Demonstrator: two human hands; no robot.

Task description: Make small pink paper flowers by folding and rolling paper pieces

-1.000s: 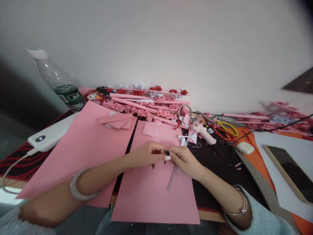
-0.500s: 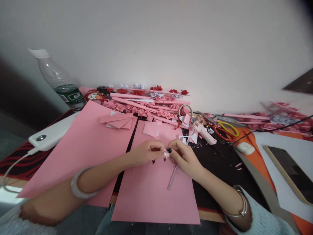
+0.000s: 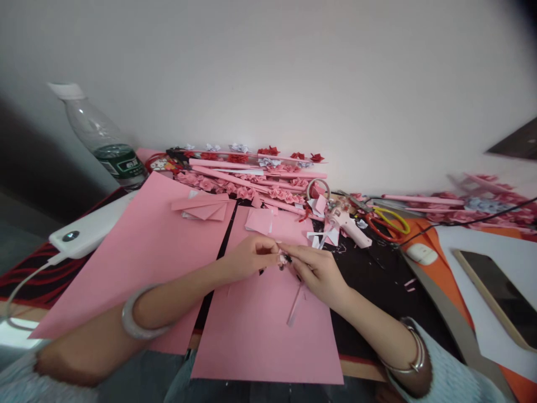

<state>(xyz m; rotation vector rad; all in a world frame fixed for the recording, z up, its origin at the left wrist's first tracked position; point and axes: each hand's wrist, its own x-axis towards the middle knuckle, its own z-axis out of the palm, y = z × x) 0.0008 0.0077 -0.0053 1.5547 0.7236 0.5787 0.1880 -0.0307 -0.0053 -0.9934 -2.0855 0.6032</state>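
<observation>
on the right hand (image 3: 321, 273), the index finger, curled half a second ago, has straightened and points to nine o'clock, across the fingertips of the left hand (image 3: 249, 260). both hands' fingertips pinch a small pink piece (image 3: 282, 258) above the pink sheet (image 3: 268, 341); it is pale and largely covered, its exact shape unclear. from it, a translucent strip (image 3: 295, 307) shows at five o'clock, small paper squares (image 3: 259, 221) at eleven, a glue gun (image 3: 352, 228) at two.

Bottle (image 3: 98, 134) left, phone (image 3: 499, 296) right, flowers (image 3: 205, 184) behind sheets (image 3: 268, 341), glue gun (image 3: 353, 230) apparently on scraps (image 3: 333, 237)
</observation>
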